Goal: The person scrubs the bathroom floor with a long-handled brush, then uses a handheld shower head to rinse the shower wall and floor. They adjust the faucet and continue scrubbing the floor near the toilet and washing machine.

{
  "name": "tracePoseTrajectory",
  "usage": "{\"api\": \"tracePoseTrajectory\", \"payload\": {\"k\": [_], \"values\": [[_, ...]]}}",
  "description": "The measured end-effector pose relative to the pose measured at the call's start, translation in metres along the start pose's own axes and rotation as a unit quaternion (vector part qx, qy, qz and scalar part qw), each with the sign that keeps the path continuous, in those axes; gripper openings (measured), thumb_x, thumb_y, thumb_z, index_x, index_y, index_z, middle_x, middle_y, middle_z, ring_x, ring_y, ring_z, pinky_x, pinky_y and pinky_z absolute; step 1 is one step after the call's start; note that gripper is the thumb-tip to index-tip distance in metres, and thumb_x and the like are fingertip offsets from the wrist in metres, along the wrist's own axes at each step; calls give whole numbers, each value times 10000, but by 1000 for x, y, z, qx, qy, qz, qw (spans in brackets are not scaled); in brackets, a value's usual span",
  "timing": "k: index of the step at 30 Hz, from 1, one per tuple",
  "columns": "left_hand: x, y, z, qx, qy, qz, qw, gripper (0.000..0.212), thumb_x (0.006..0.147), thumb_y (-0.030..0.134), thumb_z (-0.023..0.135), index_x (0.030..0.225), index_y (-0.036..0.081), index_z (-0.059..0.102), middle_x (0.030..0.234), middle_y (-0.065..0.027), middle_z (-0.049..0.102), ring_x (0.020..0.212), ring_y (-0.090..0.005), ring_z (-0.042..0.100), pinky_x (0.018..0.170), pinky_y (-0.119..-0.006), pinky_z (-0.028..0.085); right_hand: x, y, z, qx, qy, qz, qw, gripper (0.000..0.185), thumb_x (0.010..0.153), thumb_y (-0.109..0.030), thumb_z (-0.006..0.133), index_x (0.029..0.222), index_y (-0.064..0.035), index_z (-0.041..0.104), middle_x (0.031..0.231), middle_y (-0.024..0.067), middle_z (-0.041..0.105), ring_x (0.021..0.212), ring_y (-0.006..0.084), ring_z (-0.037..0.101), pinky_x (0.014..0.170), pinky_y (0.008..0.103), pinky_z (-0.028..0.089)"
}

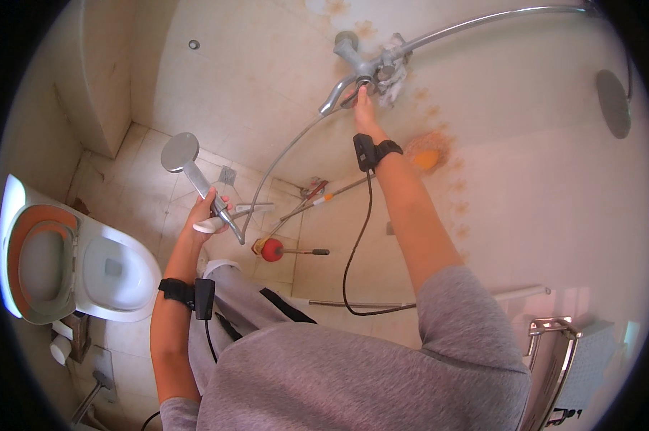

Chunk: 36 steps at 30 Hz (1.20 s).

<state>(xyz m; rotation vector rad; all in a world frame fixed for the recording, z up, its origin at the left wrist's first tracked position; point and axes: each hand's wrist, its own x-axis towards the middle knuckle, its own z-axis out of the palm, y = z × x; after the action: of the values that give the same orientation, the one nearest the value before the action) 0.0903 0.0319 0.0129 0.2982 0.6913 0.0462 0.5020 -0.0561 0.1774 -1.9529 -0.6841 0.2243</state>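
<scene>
My left hand (208,213) grips the handle of a hand shower (198,178), its round head tilted up to the left. The same hand also holds a white-handled brush or scraper (211,223), whose exact kind I cannot tell. The shower hose (270,167) hangs in a loop from the handle up to the wall-mounted mixer tap (362,64). My right hand (361,105) reaches up to the tap's underside, fingers around its lever (350,99), beside the curved spout (332,97). A crumpled cloth (393,81) hangs on the tap's right side.
An open toilet (119,275) stands at the left. A red plunger (272,250) and long-handled tools (303,207) lie or lean near the wall, by a floor drain (227,175). A metal rack (553,326) is at the lower right, and a round shower head (613,105) hangs at the far right.
</scene>
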Motion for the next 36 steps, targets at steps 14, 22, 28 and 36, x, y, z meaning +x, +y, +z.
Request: {"api": "tracePoseTrajectory", "payload": {"k": [14, 22, 28, 36], "values": [[-4, -2, 2, 24, 13, 0, 1000, 200, 833, 380, 447, 952, 246, 359, 834, 23, 570, 728, -144, 554, 522, -411, 406, -19, -8, 17, -43, 63, 60, 995, 497, 856, -413, 357, 1029, 35, 484, 915, 95, 537, 828, 170, 483, 756, 278, 369], [-5, -1, 2, 26, -6, 9, 1000, 181, 836, 381, 440, 928, 247, 361, 831, 25, 566, 739, -138, 559, 505, -397, 415, -21, 11, 15, -45, 62, -15, 997, 410, 856, -335, 389, 1038, 19, 486, 882, 90, 537, 804, 163, 487, 691, 287, 388], [-6, -2, 4, 35, -15, 16, 999, 183, 833, 384, 445, 911, 240, 364, 834, 21, 569, 742, -144, 563, 519, -412, 426, -33, 10, 20, 62, 61, 51, 995, 354, 837, -249, 438, 1095, -7, 435, 922, 68, 540, 810, 125, 517, 595, 242, 404], [-14, 2, 23, 41, 15, 14, 999, 178, 832, 392, 439, 838, 217, 410, 792, 30, 558, 720, -141, 553, 433, -369, 424, -33, 14, 4, 67, 5, 62, 996, 315, 797, -80, 409, 1097, 18, 420, 935, 65, 534, 868, 144, 519, 630, 232, 412]]}}
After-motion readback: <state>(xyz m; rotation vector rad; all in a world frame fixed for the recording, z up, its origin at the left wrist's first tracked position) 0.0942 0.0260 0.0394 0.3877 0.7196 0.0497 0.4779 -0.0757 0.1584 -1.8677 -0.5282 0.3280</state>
